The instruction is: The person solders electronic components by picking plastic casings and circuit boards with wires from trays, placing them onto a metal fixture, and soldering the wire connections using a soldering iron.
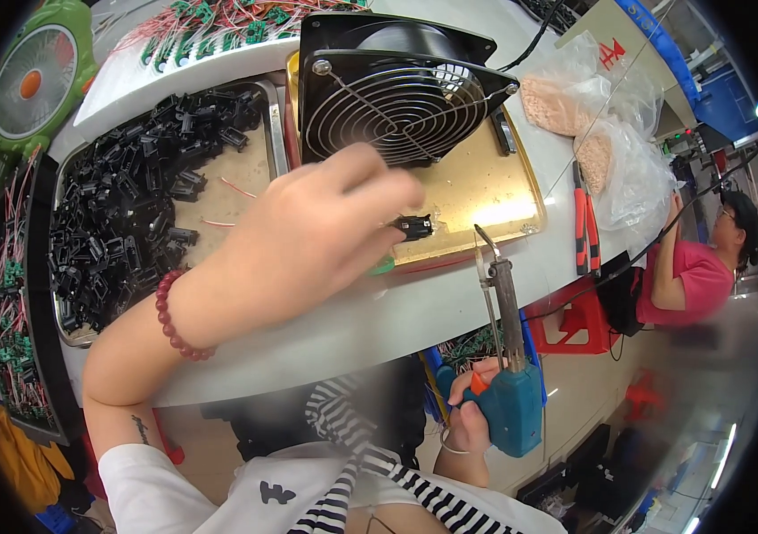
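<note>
My left hand (308, 236), wearing a dark red bead bracelet (174, 316), reaches over the front edge of a gold-coloured tray (477, 191). Its fingers are curled and blurred, and what they hold, if anything, is hidden. Right beside the fingertips sits a small black plastic housing (414, 228); contact with it cannot be made out. A bit of green (382, 266) shows beneath the hand. My right hand (470, 423) is closed around the teal handle of a soldering gun (512, 405). The gun points up, its tip near the tray's front edge, apart from the housing.
A black fan (397, 107) with a wire guard stands on the tray. At left are a tray of black housings (121, 205) and a green fan (33, 76). Wired green boards (227, 27) lie behind. Red-handled pliers (585, 222) and bags of pinkish pieces (606, 160) lie right. Another person (686, 276) sits beyond.
</note>
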`<state>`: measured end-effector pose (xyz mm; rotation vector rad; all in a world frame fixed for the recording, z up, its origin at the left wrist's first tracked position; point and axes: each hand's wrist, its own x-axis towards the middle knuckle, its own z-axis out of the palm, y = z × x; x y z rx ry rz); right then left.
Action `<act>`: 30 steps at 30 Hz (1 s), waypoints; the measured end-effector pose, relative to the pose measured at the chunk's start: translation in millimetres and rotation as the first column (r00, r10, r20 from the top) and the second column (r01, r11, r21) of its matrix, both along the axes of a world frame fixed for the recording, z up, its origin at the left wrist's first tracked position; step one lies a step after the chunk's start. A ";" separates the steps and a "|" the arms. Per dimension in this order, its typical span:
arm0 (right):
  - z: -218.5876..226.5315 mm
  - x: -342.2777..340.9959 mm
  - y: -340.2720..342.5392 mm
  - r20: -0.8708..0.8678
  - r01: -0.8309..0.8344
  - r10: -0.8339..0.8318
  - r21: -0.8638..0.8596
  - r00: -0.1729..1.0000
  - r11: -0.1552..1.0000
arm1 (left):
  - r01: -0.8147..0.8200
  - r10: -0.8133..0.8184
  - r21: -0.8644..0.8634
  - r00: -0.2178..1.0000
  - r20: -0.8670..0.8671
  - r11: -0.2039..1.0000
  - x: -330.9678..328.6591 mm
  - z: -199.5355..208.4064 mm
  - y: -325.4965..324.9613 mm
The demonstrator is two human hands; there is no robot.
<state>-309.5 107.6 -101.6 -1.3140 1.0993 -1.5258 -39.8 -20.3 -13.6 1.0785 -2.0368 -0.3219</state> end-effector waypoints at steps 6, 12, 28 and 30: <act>2.9 0.3 -2.3 0.004 -0.026 0.026 0.033 1.000 0.999 | 0.076 0.026 -0.284 0.940 0.339 0.956 3.8 3.2 -0.5; 6.9 2.2 -3.9 -0.061 -0.033 0.035 0.043 0.997 0.999 | 0.000 0.123 -0.276 0.895 0.428 0.961 7.4 17.7 7.6; 19.4 11.2 -9.5 -0.234 -0.029 0.031 0.012 0.972 1.000 | 0.032 -0.037 0.102 0.998 0.043 0.994 12.8 9.8 6.2; 17.2 10.8 -10.2 -0.238 -0.038 0.032 -0.018 0.971 0.999 | 0.020 -0.029 0.088 0.994 0.101 0.996 12.7 10.8 6.3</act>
